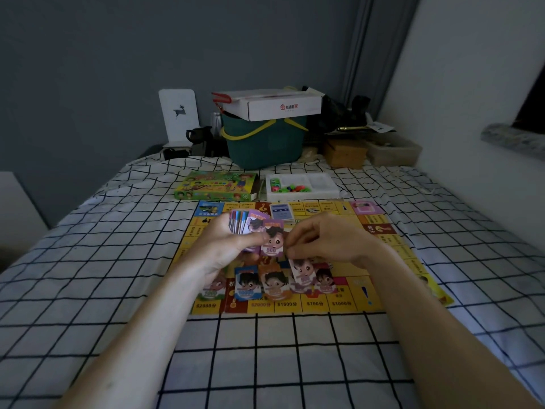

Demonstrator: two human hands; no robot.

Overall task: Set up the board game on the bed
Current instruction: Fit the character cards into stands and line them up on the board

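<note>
Game board (358, 293) near edge squares read "$2000分", "$2000分", "$1600分", "$700分", "$1000分". Purple note (272, 238) held above the board: "500". Blue note (247, 281) lying on the board: "10000". White carton (283, 108) beyond the board: red logo, characters too small to read.

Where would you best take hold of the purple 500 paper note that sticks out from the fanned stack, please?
Pinch the purple 500 paper note at its free lower right corner, coming from the right. The left hand grips the fanned stack of notes and covers the note's left edge, while the right side stands clear; the right hand already pinches there.
</note>
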